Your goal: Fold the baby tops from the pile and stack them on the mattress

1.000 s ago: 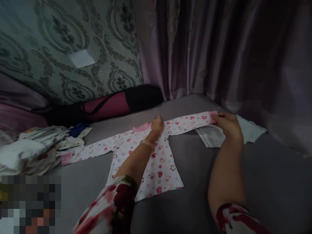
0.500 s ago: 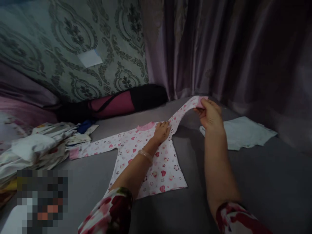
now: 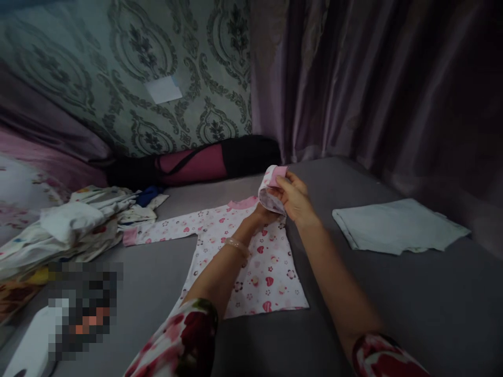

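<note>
A child's long-sleeved shirt (image 3: 255, 262), white with pink hearts and flowers and a pink collar, is spread on the grey surface. My left hand (image 3: 264, 215) rests on its shoulder near the collar; the folded-over sleeve and my other hand hide its fingers. My right hand (image 3: 294, 193) pinches the pink cuff (image 3: 279, 176) of the right-side sleeve. That sleeve is raised and curls back over the shoulder, above my left hand. The other sleeve (image 3: 161, 229) stretches flat to the left.
A pale folded garment (image 3: 401, 225) lies on the right. Several heaped clothes (image 3: 74, 225) are at the left. A black and maroon long bag (image 3: 196, 163) lies along the patterned wall. Purple curtains (image 3: 298, 78) hang behind. A white object (image 3: 37, 340), partly blurred out, stands at lower left.
My right hand has brought the sleeve cuff leftward, from stretched out to the right to bent back over the shoulder. My left hand has stayed on the shirt. The view has shifted slightly.
</note>
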A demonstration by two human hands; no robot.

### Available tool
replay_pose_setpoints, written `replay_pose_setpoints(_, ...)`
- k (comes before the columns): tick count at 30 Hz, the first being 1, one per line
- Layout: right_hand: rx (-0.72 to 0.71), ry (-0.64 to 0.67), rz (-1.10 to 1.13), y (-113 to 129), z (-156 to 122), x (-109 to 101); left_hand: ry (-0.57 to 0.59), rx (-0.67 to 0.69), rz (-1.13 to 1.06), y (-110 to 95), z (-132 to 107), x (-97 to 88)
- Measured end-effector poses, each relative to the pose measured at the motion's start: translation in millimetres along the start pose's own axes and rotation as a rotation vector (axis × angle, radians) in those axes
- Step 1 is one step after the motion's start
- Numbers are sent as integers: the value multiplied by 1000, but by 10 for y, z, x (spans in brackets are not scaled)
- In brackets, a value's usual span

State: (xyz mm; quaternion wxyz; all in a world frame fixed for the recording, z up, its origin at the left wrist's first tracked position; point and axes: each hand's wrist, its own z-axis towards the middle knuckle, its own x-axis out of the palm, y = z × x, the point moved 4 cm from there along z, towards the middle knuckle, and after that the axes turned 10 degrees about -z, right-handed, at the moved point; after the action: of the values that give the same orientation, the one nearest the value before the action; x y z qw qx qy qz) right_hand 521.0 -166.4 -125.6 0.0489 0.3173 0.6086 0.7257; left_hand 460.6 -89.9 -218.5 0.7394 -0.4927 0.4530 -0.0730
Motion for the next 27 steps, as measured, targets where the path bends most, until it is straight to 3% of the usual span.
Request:
replay_pose_setpoints(4,-3,-14,-7,13,21,-44,-32,2,-201,105,-281,-319)
replay_pose_setpoints(8,-19,-32,-52,-65,3,46,-248,-218,-577,317,-665,-763)
replay_pose_setpoints(10,-46,-6,-107,-145,-57,152,-352,-258,-775,405,-866,-928)
replay_pose_setpoints(12,-64,147,-212,-235,-162,301,-439,-293,-965,491,-1037,-1026)
replay_pose_setpoints(15,14,644,-487,-408,-396,521,-502,-400,-1164,600,-1187,-1064)
replay_pose_setpoints(17,70,841,-649,-488,-487,527,-492,-454,-1197,636,-1213,-1062)
replay_pose_setpoints(19,65,782,-721,-488,-420,418,-491,-485,-1181,664,-1213,-1063)
replay_pose_setpoints(27,8,83,-708,-307,275,-506,-660,-408,-951,901,-1196,-1104)
